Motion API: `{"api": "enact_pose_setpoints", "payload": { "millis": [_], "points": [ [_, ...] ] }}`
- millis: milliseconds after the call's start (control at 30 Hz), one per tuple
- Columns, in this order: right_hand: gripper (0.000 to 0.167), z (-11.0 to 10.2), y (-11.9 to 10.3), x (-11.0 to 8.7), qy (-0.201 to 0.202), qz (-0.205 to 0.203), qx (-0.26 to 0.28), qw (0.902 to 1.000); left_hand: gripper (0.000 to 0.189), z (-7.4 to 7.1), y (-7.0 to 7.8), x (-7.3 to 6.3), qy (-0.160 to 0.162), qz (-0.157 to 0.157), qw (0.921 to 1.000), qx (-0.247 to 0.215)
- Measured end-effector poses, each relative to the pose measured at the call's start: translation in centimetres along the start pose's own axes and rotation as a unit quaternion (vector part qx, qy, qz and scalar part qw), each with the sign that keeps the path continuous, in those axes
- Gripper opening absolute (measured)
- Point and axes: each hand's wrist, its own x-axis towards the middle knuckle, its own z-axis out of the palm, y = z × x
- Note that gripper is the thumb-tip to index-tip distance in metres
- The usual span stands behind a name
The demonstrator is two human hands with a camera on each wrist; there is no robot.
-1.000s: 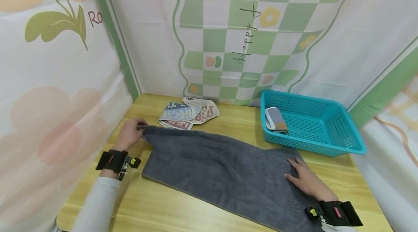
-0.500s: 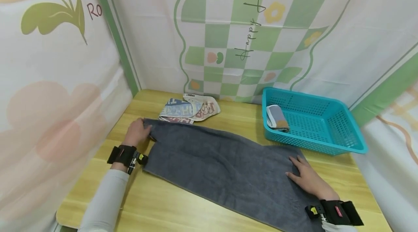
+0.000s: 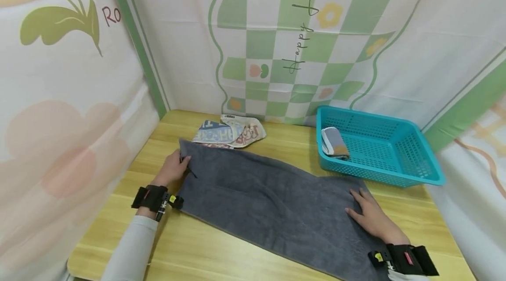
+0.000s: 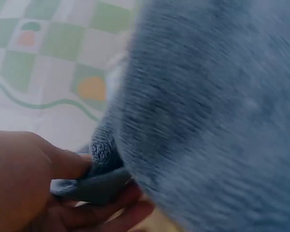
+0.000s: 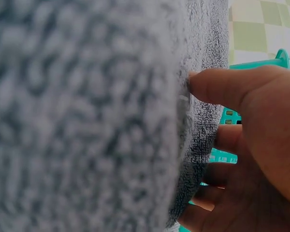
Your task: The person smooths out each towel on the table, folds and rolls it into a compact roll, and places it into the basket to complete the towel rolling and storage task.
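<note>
A dark grey towel (image 3: 272, 202) lies spread in a long strip across the table, its upper edge folded over. My left hand (image 3: 173, 169) pinches its left end between thumb and fingers; in the left wrist view the towel's edge (image 4: 104, 145) runs between the thumb (image 4: 70, 164) and the fingers below. On the towel's right end rests my right hand (image 3: 373, 215), fingers spread out and fairly straight. The right wrist view has that hand's fingertips on the towel's pile (image 5: 198, 121).
Behind the towel's left part lies a crumpled patterned cloth (image 3: 249, 131) in blue, white and red. A teal plastic basket (image 3: 395, 178) stands at the back right with a small folded cloth (image 3: 336, 142) inside. Printed curtains (image 3: 182, 52) hang behind and beside the wooden table (image 3: 205, 250).
My left hand has moved right and slightly nearer, drawing the towel's left corner inward over the patterned cloth's front edge. The right hand has stayed in place.
</note>
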Motion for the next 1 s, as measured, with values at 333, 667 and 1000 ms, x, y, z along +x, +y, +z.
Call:
{"api": "enact_pose_setpoints", "payload": {
  "millis": [333,667,1000],
  "points": [
    [0.091,-1.3,1.5,0.3,-0.023,0.006,0.022,0.9995,0.035,-3.6,0.3,0.3,0.069,0.000,0.9941,-0.083],
    [0.097,-1.4,-0.5,-0.7,-0.004,0.007,0.005,1.0000,0.051,-1.9,-0.4,-1.4,0.076,0.006,0.9959,0.048],
    [0.123,0.5,-2.8,-3.1,-0.096,0.034,0.036,0.9942,0.077,0.5,0.3,-6.3,0.017,-0.052,0.9970,0.055]
  ]
}}
